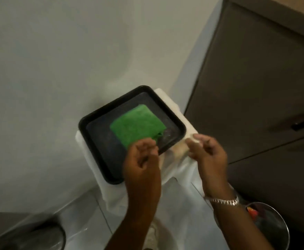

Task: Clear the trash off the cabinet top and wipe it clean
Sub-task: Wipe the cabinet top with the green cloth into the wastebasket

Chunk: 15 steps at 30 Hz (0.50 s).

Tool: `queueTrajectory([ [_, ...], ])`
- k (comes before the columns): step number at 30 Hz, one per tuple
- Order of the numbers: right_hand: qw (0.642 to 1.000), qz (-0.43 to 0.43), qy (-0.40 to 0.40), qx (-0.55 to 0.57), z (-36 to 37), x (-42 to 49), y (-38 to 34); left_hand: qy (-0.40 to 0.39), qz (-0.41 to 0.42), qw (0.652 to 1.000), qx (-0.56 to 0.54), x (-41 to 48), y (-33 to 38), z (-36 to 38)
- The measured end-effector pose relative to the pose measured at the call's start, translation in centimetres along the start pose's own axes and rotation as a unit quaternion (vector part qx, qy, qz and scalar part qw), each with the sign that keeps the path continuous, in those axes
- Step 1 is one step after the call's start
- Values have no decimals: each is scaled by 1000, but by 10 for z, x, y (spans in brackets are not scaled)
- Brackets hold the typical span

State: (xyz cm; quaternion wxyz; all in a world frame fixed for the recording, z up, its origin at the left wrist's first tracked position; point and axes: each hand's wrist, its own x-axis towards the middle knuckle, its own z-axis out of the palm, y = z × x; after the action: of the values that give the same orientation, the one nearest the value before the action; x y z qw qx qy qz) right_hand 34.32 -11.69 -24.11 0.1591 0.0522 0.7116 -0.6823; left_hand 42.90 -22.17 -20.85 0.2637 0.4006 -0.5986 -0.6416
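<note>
green cloth (137, 124) lies folded in black tray (93, 120) on the white-draped stand (187, 123) | left hand (141, 159) fingers curled at cloth's near corner, grip unclear | right hand (209, 150) pinches white cover at stand's right edge

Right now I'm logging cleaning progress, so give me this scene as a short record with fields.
surface: small stand draped in a white cloth
tray: black tray resting on the cloth
wipe: folded green cloth lying in the tray
left hand: left hand at the green cloth's near corner, fingers curled; grip unclear
right hand: right hand pinching something small and pale; bracelet on wrist
bin: open bin at lower right
</note>
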Motion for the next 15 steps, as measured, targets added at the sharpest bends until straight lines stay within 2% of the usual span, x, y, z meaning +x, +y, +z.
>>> queueTrajectory([
  [1,996,-52,47,-54,11,4,-8,30,22,999,2,11,9,-11],
  [3,967,-187,103,-141,24,9,-25,77,68,994,29,28,21,-28],
  [5,940,-269,91,-190,39,15,-43,112,87,987,77,43,22,-34],
  [7,925,-253,11,-282,63,29,-51,118,38,987,98,56,16,-34],
  [9,883,-205,-99,-409,85,35,-52,86,-47,994,51,63,11,-26],
  [11,859,-199,-144,-450,98,36,-47,102,-100,990,3,69,11,-21],
  [13,887,-204,-140,-391,98,32,-43,128,-160,978,-50,79,16,-24],
  [14,914,-198,-136,-328,93,29,-42,106,-203,969,-97,84,22,-28],
  [15,940,-184,-134,-255,85,25,-43,50,-242,958,-142,86,27,-31],
])
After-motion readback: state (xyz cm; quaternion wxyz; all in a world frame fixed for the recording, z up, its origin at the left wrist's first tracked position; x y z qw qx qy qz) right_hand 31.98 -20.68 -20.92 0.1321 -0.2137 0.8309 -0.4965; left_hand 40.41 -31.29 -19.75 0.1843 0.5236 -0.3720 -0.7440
